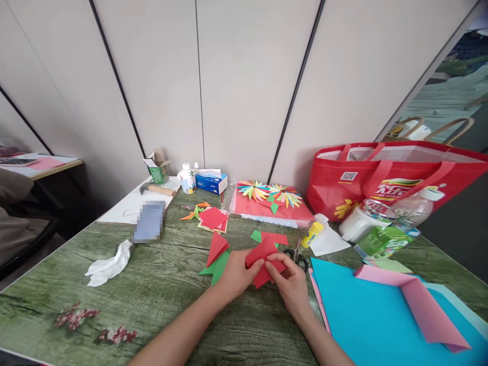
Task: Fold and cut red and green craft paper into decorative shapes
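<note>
Left grip (pixel 241 273) and right grip (pixel 293 280) hold red paper (pixel 263 252); bag (pixel 323 179) reads "HUA".

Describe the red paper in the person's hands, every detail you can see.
The red paper is plain, bright red and looks thin and matte. It is folded, with angular edges and a pointed corner toward the person. It is held at a tilt over the green wood-patterned table, near the middle of the workspace. The left hand pinches its left side and the right hand its right, thumbs meeting near its centre. The fingers hide part of it, so its full shape cannot be told.
</note>
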`<state>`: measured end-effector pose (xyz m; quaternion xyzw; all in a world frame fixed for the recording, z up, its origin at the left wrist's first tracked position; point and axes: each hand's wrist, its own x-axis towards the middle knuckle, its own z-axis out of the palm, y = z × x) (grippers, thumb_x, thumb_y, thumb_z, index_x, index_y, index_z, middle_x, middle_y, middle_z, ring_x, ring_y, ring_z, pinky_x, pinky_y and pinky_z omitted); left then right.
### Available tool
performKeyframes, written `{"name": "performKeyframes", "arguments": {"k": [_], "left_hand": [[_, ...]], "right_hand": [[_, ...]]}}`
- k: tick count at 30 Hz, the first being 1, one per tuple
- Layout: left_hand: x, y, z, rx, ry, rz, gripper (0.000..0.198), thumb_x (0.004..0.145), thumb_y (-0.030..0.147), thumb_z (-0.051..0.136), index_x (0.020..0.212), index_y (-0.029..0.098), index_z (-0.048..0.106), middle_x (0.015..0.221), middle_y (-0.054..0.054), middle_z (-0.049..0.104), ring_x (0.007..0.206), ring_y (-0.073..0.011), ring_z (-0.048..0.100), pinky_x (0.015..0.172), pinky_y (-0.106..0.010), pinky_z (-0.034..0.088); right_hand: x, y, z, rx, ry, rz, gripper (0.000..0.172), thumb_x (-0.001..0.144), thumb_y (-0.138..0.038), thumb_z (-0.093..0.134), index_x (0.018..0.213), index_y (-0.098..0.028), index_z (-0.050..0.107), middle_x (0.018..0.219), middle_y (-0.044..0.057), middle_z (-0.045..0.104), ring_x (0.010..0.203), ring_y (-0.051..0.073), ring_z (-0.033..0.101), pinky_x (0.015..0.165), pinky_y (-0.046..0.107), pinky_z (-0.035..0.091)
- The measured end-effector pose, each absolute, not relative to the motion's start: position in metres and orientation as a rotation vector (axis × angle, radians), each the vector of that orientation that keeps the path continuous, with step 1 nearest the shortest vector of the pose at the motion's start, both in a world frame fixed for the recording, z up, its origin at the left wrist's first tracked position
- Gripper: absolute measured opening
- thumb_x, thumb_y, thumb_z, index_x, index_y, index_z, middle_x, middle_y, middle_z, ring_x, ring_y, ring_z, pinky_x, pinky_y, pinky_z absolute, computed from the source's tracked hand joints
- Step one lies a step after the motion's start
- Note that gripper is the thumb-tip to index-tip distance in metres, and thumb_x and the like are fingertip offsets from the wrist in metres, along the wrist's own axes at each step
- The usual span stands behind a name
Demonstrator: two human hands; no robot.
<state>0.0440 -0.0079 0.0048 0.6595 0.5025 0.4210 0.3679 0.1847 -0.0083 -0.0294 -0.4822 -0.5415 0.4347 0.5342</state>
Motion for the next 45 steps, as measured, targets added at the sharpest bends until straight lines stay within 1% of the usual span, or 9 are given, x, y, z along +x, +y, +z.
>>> {"name": "performKeyframes", "arguments": {"k": [2,5,9,14,20,24,32,40,45], "left_hand": [[0.04,-0.006,0.004,1.622,1.341,1.079,0.037,0.078,0.041,0.048,0.054,0.014,0.056,0.047,0.002,0.05,0.047,-0.0106,0.045,0.041,-0.02,0.033],[0.029,-0.004,-0.001,1.428,1.329,1.06,0.047,0.08,0.05,0.041,0.049,0.015,0.047,0.039,0.005,0.038,0.033,-0.0071,0.037,0.032,-0.018,0.026],[0.018,-0.002,-0.006,1.261,1.18,1.133,0.033,0.074,0.045,0.055,0.079,0.013,0.059,0.052,0.003,0.053,0.034,-0.0065,0.043,0.031,-0.017,0.033],[0.02,-0.008,-0.006,1.298,0.994,1.091,0.042,0.075,0.038,0.057,0.11,0.016,0.051,0.069,-0.001,0.062,0.037,-0.0061,0.05,0.029,-0.014,0.031],[0.022,-0.01,-0.015,1.2,1.055,1.091,0.033,0.078,0.042,0.051,0.089,0.011,0.055,0.041,0.005,0.052,0.027,-0.0066,0.045,0.025,-0.013,0.026],[0.018,-0.007,-0.019,1.119,1.014,1.066,0.032,0.076,0.042,0.054,0.082,0.012,0.053,0.039,0.004,0.054,0.027,-0.0083,0.047,0.025,-0.013,0.029],[0.019,-0.007,-0.019,1.16,0.965,1.007,0.031,0.075,0.039,0.056,0.087,0.011,0.053,0.046,0.002,0.058,0.034,-0.0106,0.054,0.029,-0.016,0.037],[0.016,-0.007,-0.013,1.209,0.883,0.962,0.044,0.08,0.042,0.05,0.112,0.012,0.048,0.067,-0.004,0.063,0.046,-0.0124,0.06,0.034,-0.017,0.04],[0.017,-0.009,-0.012,1.313,0.899,1.127,0.057,0.084,0.037,0.044,0.135,0.029,0.021,0.12,-0.012,0.049,0.064,-0.0118,0.061,0.044,-0.021,0.048]], "right_hand": [[0.182,-0.012,-0.028,-1.14,-1.373,1.033,0.021,0.07,-0.038,0.064,0.075,-0.017,0.064,0.08,0.005,0.059,0.054,0.012,0.049,0.042,0.021,0.041],[0.179,-0.015,-0.028,-1.141,-1.389,1.06,0.025,0.073,-0.041,0.061,0.08,-0.018,0.066,0.088,0.007,0.06,0.051,0.012,0.049,0.039,0.022,0.042],[0.178,-0.015,-0.03,-1.137,-1.343,1.062,0.028,0.075,-0.043,0.058,0.086,-0.018,0.066,0.094,0.009,0.06,0.062,0.016,0.055,0.041,0.022,0.045],[0.182,-0.013,-0.028,-1.14,-1.317,1.067,0.032,0.077,-0.043,0.055,0.099,-0.021,0.064,0.108,0.009,0.06,0.057,0.015,0.059,0.05,0.027,0.05],[0.18,-0.017,-0.026,-1.007,-1.396,1.246,0.034,0.076,-0.036,0.057,0.108,-0.025,0.061,0.119,0.008,0.054,0.055,0.013,0.061,0.058,0.03,0.052],[0.178,-0.017,-0.029,-0.933,-1.407,1.334,0.044,0.069,-0.03,0.065,0.112,-0.025,0.058,0.127,0.009,0.046,0.068,0.015,0.061,0.058,0.028,0.053],[0.181,-0.014,-0.026,-1.03,-1.457,1.13,0.033,0.058,-0.029,0.075,0.09,-0.024,0.069,0.104,0.008,0.06,0.096,0.026,0.056,0.073,0.033,0.051],[0.185,-0.007,-0.028,-1.112,-1.37,1.058,0.021,0.067,-0.036,0.067,0.079,-0.019,0.069,0.084,0.007,0.065,0.076,0.021,0.059,0.065,0.03,0.05],[0.189,-0.005,-0.029,-1.216,-1.126,1.229,0.036,0.065,-0.033,0.064,0.098,-0.019,0.066,0.094,0.006,0.066,0.059,0.016,0.055,0.042,0.022,0.041]]}}
